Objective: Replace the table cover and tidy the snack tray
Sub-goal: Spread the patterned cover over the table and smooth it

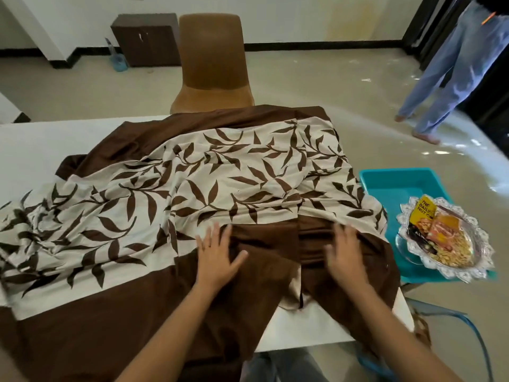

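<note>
A brown table cover (192, 188) with a cream panel of brown leaves lies rumpled over the white table (41, 142). My left hand (217, 255) rests flat on its brown border, fingers spread. Just to the right, my right hand (344, 252) presses flat on a bunched brown fold, blurred. A glass snack tray (479, 244) with a lacy rim holds snack packets (424, 213) and loose snacks. It sits at the right on a teal tray (394, 186).
A brown chair (212, 64) stands behind the table's far edge. A person in blue trousers (451, 73) stands on the floor at the back right. A dark cabinet (146, 40) and a water bottle (118, 59) are by the far wall.
</note>
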The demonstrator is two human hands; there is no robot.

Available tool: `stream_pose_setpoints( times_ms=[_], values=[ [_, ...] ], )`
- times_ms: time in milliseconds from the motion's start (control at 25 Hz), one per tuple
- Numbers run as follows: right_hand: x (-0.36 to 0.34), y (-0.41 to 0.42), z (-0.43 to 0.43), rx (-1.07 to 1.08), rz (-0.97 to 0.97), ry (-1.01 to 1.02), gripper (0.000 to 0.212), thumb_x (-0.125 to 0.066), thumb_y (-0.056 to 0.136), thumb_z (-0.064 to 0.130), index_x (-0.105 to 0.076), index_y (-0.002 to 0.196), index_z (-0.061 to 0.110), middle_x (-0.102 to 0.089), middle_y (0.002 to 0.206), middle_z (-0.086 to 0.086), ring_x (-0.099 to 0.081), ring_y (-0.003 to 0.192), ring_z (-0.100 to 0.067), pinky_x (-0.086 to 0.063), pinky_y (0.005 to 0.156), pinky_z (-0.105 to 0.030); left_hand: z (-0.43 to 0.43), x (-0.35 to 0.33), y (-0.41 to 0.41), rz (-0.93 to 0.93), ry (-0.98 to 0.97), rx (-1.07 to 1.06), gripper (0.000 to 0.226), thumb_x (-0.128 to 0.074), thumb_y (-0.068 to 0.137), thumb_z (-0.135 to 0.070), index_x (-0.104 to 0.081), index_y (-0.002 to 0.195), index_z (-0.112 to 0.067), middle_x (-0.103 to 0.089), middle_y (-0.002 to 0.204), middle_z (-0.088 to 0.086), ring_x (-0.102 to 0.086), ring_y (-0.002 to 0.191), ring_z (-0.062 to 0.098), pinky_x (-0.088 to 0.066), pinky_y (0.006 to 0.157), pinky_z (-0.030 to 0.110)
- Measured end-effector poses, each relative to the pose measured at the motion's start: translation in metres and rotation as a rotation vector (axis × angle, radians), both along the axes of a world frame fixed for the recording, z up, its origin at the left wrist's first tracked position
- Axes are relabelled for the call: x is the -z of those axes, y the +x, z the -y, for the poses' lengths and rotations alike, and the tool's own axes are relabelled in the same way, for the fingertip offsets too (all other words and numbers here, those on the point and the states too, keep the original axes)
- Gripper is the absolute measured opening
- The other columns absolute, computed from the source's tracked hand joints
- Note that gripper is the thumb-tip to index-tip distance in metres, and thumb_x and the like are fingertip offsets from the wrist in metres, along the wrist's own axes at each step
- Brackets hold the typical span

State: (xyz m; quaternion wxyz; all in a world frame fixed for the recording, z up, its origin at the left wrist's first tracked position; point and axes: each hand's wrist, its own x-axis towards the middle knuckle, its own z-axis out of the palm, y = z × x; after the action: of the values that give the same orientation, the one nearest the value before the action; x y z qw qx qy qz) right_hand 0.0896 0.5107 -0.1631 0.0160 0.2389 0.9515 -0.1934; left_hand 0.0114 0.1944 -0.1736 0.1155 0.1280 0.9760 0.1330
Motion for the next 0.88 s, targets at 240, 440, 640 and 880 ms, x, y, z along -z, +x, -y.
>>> stream_pose_setpoints(
  times_ms=[240, 440, 640, 880],
  values=[
    [0.034, 0.059, -0.011, -0.258, 0.186, 0.115, 0.075, -0.031, 0.091, 0.066, 0.002, 0.152, 0.036, 0.012, 0.159, 0.007, 0.009, 0.149, -0.018, 0.007, 0.118, -0.044, 0.026, 0.021, 0.064, 0.124, -0.16, 0.056, 0.097, -0.01, 0.063, -0.095, 0.025, 0.14, -0.049, 0.031, 0.152, -0.009, 0.029, 0.142, 0.023, 0.031, 0.106, 0.053],
    [0.005, 0.084, -0.093, 0.045, 0.168, 0.159, 0.061, -0.058, 0.085, 0.033, -0.042, 0.14, 0.011, -0.028, 0.154, -0.018, -0.014, 0.145, -0.039, -0.011, 0.116, -0.06, 0.08, -0.006, 0.067, 0.052, -0.11, 0.045, 0.112, -0.002, 0.066, -0.091, -0.035, 0.147, -0.021, -0.019, 0.159, -0.001, -0.01, 0.148, 0.019, -0.003, 0.119, 0.046],
    [-0.001, 0.056, 0.005, -0.253, 0.05, -0.148, 0.074, -0.047, 0.094, 0.047, -0.011, 0.154, 0.02, 0.003, 0.161, -0.001, 0.006, 0.149, -0.021, 0.003, 0.119, -0.044, 0.014, -0.011, 0.083, -0.052, -0.006, -0.057, 0.093, -0.016, 0.078, -0.081, -0.021, 0.152, -0.024, -0.007, 0.161, 0.005, -0.005, 0.149, 0.029, 0.006, 0.118, 0.044],
    [0.031, 0.103, -0.015, -0.368, 0.198, 0.128, 0.08, -0.027, 0.087, 0.074, 0.004, 0.151, 0.038, 0.021, 0.159, 0.003, 0.017, 0.147, -0.022, 0.013, 0.116, -0.046, 0.011, 0.011, 0.133, 0.124, -0.087, 0.1, 0.095, -0.024, 0.073, -0.087, 0.012, 0.149, -0.042, 0.024, 0.156, -0.01, 0.017, 0.147, 0.022, 0.013, 0.117, 0.043]
  ],
)
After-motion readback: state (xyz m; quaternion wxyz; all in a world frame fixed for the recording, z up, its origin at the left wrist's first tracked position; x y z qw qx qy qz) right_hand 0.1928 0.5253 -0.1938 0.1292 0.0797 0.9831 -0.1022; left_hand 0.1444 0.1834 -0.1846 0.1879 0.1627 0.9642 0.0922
